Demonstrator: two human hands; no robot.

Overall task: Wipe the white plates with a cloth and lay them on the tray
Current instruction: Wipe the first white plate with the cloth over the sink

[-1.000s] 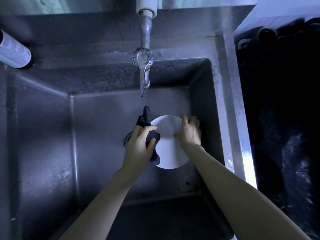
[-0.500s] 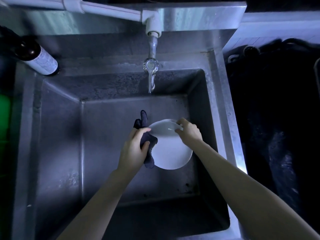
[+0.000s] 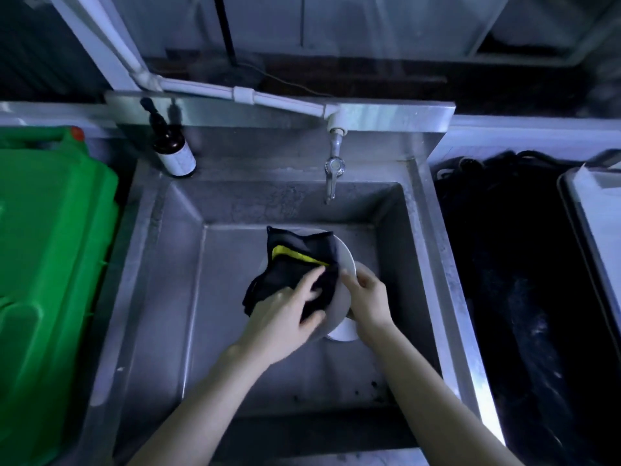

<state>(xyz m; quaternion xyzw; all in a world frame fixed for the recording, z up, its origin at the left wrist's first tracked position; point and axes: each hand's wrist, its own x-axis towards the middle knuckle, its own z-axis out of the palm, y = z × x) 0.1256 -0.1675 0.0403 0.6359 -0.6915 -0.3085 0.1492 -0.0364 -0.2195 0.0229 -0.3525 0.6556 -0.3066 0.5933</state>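
Note:
A white plate [image 3: 346, 260] is held tilted above the steel sink [image 3: 235, 348], its face turned left. My right hand [image 3: 368, 297] grips the plate's right rim. My left hand [image 3: 285, 314] presses a black cloth [image 3: 295, 264] with a yellow stripe flat against the plate, covering most of it. A second white plate [image 3: 344, 331] shows just below, lying in the basin and mostly hidden by my hands. At the far right edge the corner of a pale tray [image 3: 594, 210] is visible.
The tap [image 3: 333, 176] hangs over the back of the sink, with no water running. A brown pump bottle [image 3: 173, 146] stands on the back left ledge. A green plastic container [image 3: 50, 264] fills the left side. A dark mat [image 3: 510, 280] covers the right counter.
The plate has been lifted and tipped up on edge. The cloth has spread out from a bunch at the plate's left rim across its face. The view has pulled back and up.

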